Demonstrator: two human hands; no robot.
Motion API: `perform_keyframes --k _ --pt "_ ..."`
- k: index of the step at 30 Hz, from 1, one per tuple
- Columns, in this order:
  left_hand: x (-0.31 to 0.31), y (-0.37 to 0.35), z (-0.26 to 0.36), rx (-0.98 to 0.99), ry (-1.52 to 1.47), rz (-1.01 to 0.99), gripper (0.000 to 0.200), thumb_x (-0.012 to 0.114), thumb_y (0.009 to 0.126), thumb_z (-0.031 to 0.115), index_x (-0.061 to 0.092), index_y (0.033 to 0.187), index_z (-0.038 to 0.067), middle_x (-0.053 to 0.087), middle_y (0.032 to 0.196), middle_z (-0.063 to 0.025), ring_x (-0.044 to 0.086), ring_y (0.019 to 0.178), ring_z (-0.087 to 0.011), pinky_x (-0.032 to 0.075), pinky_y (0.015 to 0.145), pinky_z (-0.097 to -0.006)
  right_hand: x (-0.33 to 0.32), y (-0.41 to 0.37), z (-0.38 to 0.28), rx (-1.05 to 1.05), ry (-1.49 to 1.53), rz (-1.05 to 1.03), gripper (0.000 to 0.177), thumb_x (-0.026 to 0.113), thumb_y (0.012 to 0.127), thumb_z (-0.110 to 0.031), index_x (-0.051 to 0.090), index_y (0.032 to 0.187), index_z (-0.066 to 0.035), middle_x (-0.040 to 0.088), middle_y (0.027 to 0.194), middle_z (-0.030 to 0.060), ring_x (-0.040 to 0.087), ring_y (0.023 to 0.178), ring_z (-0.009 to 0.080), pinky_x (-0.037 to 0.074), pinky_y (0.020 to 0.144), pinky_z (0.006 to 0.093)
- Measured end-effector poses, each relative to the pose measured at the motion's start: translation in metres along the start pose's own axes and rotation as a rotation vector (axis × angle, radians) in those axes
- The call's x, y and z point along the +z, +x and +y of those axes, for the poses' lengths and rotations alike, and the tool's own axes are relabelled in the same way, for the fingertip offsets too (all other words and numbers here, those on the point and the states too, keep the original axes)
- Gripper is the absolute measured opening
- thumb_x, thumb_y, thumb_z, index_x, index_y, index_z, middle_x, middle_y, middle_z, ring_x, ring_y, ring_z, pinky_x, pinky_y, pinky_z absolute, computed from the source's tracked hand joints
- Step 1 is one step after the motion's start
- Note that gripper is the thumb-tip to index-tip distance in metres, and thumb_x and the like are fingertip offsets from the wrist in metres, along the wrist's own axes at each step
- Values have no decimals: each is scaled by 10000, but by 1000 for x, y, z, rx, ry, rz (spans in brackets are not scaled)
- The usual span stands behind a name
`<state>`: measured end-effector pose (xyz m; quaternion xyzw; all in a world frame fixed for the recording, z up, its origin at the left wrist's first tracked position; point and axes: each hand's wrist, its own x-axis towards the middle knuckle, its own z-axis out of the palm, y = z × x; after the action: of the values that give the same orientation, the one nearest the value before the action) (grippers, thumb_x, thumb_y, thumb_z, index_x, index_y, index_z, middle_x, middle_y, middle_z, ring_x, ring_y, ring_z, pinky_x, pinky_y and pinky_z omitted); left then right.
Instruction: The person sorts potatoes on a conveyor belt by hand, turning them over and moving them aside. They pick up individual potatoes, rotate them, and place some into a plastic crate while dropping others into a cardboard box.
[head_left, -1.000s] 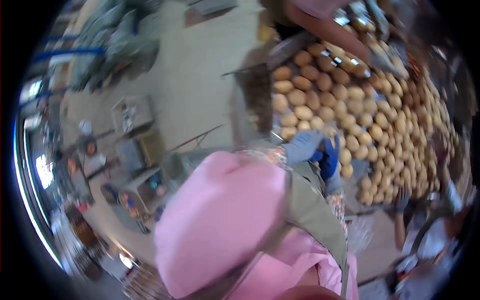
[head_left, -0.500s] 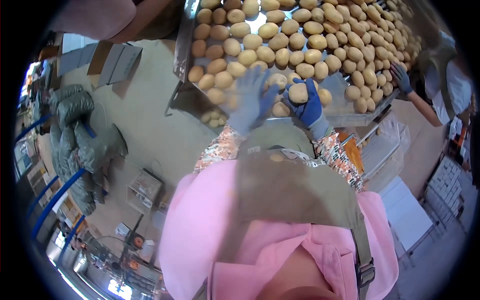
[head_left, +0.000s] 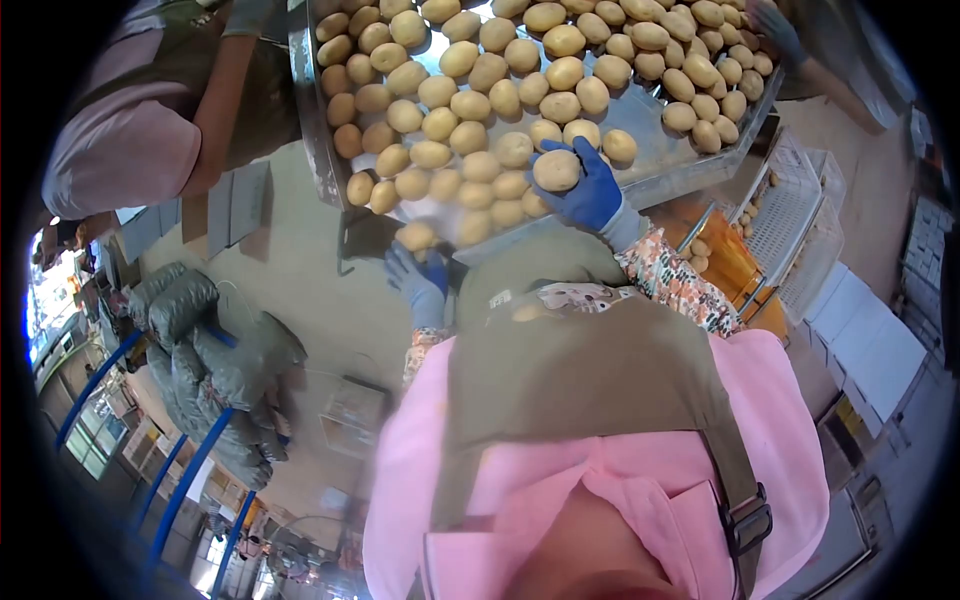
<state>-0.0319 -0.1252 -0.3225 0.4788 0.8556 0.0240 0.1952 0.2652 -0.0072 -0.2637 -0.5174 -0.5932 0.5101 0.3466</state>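
Note:
My right hand (head_left: pixel 592 190), in a blue glove, holds a pale potato (head_left: pixel 556 170) over the near edge of the metal tray (head_left: pixel 490 243). My left hand (head_left: pixel 417 280), gloved in grey and blue, is outside the tray's near left corner with its fingers apart. A potato (head_left: pixel 415 236) shows just beyond its fingertips; whether they touch is unclear. Many potatoes (head_left: pixel 470 137) lie across the tray, packed more densely at the far right. Several near the front left edge look hazy.
On the left stands a person (head_left: pixel 130 150); another person's gloved hand (head_left: pixel 778 30) is at the tray's far right. White crates (head_left: pixel 765 215) and an orange container (head_left: pixel 705 235) stand right of me. Green bags (head_left: pixel 215 350) and blue rails (head_left: pixel 190 490) are at lower left.
My left hand has moved from over the potatoes to outside the tray's corner. The right hand still holds a potato. The view has shifted, showing more of the person on the left.

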Motion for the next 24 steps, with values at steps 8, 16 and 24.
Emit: perform_keyframes --k 8,16,24 --pt "-56 102 41 397 -49 421 734 604 877 439 339 1437 44 346 1437 -284 307 1322 -485 248 1088 -560 13 -13 32 -17 669 -14 642 714 832 -81 353 1360 -36 555 1243 133 591 1076 226 486 943 343" --pt "-7 123 166 422 164 98 738 440 911 561 273 1481 123 267 1504 -234 265 1289 -579 246 979 -716 -3 -12 38 -131 213 139 597 678 858 -74 341 1347 -22 571 1224 151 576 1132 274 506 925 359" --pt "-12 57 113 653 82 90 729 568 887 445 295 1484 128 285 1518 -186 203 1355 -539 191 1102 -605 -22 6 -6 -184 -82 238 694 780 758 -87 379 1324 -49 638 1175 100 606 1087 196 467 953 336"
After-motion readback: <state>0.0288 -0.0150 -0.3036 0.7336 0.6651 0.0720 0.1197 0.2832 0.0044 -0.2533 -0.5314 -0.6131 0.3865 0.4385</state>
